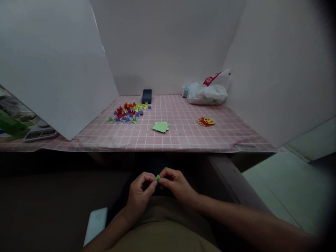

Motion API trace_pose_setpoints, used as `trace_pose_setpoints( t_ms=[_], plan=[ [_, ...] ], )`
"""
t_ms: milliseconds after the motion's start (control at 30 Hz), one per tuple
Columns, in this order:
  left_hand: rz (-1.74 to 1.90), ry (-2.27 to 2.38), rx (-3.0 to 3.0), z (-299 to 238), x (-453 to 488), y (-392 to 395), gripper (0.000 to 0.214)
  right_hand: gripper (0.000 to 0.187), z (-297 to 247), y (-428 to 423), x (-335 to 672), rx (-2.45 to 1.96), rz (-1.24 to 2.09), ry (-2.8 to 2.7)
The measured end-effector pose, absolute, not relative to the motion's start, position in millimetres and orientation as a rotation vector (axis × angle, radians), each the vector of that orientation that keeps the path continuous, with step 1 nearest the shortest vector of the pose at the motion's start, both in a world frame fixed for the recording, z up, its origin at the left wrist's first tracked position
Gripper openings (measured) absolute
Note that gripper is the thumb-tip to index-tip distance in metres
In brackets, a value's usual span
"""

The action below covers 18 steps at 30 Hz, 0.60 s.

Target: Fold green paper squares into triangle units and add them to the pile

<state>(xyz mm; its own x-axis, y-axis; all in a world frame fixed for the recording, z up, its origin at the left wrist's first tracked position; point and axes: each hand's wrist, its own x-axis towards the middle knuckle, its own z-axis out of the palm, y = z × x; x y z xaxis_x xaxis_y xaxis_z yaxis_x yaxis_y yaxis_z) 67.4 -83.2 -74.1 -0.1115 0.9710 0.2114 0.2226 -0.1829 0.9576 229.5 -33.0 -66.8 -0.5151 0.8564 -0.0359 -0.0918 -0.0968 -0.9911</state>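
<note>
Head view: booth of white panels (52, 63) on three sides, pink checked tabletop (183, 138) across mid-frame. Floor visible at the right edge, dim.

On the tabletop:
- left of centre: cluster of small folded paper pieces (130, 112), red, orange, yellow, purple, green, lying close together
- just behind the cluster, at the back panel: small dark box (147, 96), upright
- centre: short stack of green paper squares (160, 126), slightly fanned, a yellow sheet showing underneath
- right of centre: red and yellow paper shape (206, 121), flat, well apart from the stack
- back right corner: white plastic bag (208, 91) with red print, slumped against the panel
- far left, outside the panel: grey flat device (39, 134), detail too blurred to tell

Lower centre, below the tabletop's front edge, over the lap: left hand (139, 194) and right hand (175, 185) meet fingertip to fingertip. Each grip is pressed together, pinching one small green paper piece (157, 177) between thumb and forefinger, left hand on its left side, right hand on its right. The piece is well apart from everything on the tabletop.

Lower left: white flat object (96, 222) beside the left forearm.
</note>
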Motion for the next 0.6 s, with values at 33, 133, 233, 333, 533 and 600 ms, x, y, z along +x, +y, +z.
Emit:
trace_pose_setpoints(
  t_ms=[33,133,233,333,533,600],
  plan=[
    [1.358,1.363,1.439,-73.2,68.2,-83.0,0.01,0.02,-67.0,-33.0,229.2,-0.862,1.709,-1.463],
    [1.354,1.357,1.429,-71.0,69.8,-83.3,0.011,0.018,-66.7,-33.0,228.2,-0.87,1.745,-1.441],
    [1.329,1.349,1.444,-71.1,69.9,-84.2,0.013,0.017,-64.8,-33.3,227.8,-0.889,1.734,-1.446],
    [1.295,1.367,1.383,-73.3,70.2,-85.1,0.01,0.018,-62.5,-34.3,228.7,-0.903,1.688,-1.483],
    [1.327,1.345,1.122,-73.7,75.7,-83.5,0.018,0.019,-60.5,-36.2,230.0,-0.973,1.613,-1.525],
    [1.331,1.337,1.088,-72.3,76.7,-82.4,0.02,0.019,-60.5,-36.5,229.7,-0.974,1.617,-1.528]
  ],
)
